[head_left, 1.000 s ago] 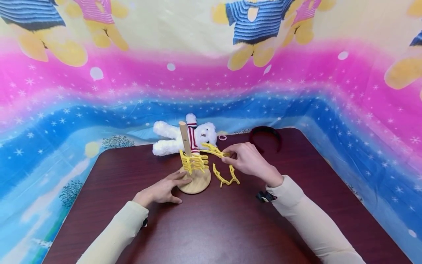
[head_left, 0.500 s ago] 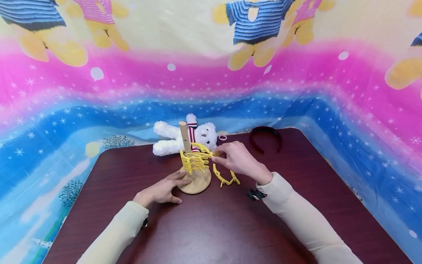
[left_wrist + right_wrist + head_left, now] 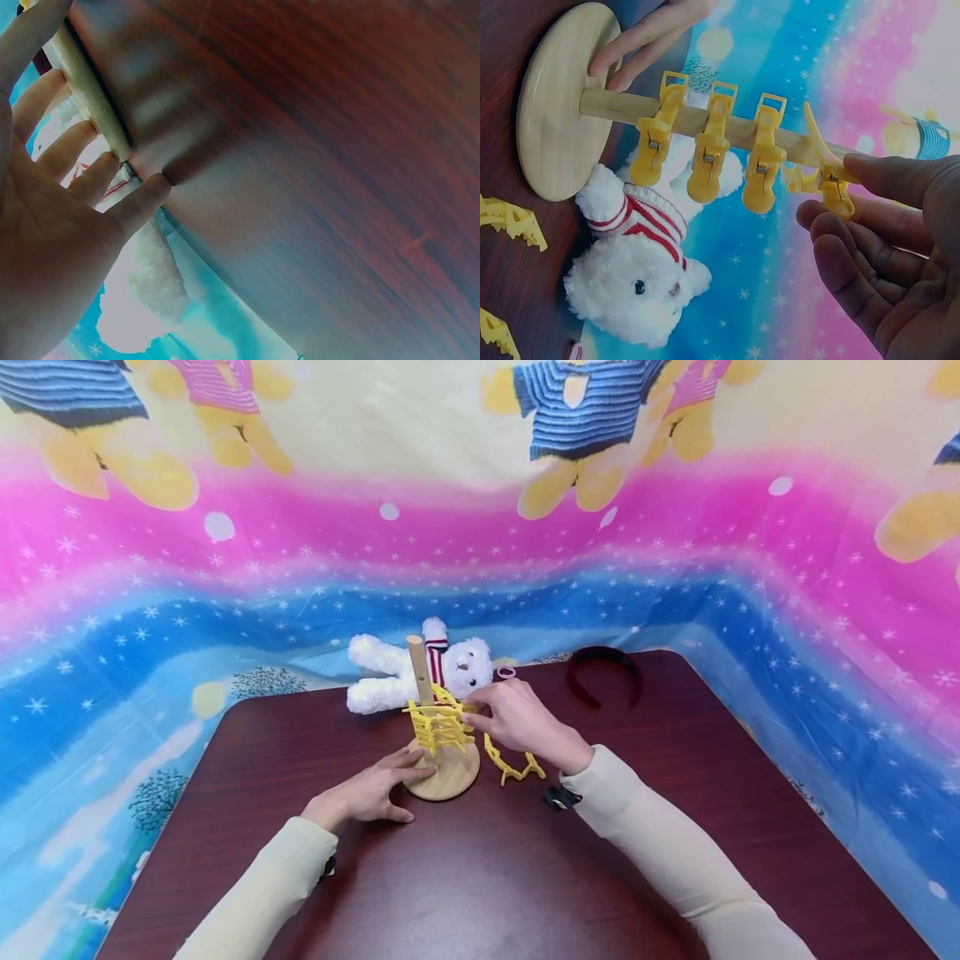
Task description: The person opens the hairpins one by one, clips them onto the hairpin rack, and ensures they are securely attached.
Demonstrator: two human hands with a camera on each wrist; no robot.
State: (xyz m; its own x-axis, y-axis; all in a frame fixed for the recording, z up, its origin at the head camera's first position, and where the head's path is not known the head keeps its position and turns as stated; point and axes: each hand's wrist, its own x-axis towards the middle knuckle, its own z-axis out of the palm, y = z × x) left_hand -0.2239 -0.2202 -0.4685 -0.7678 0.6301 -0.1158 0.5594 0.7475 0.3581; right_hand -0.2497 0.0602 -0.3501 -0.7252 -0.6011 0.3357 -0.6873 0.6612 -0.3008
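Observation:
A wooden stand has a round base (image 3: 444, 782) and an upright post (image 3: 420, 668). Several yellow spring clips (image 3: 709, 146) sit along the post, one above another. My right hand (image 3: 517, 717) pinches another yellow spring clip (image 3: 836, 193) between thumb and fingers, its arms spread at the post above the others. The spring shows in the right wrist view. My left hand (image 3: 371, 792) rests low at the left of the stand, fingertips on the base, thumb towards the table; the left wrist view shows its fingers (image 3: 71, 154) spread and straight.
A yellow toothed U-shaped piece (image 3: 512, 773) lies right of the base. Behind the stand lies a white plush bear (image 3: 378, 681) in a striped top. A pink hair tie (image 3: 507, 672) and a dark red headband (image 3: 604, 653) are at the back of the brown table (image 3: 480, 877).
My right hand has moved left with the yellow spring clip, from right of the stand to the post. My left hand and the stand have stayed in place.

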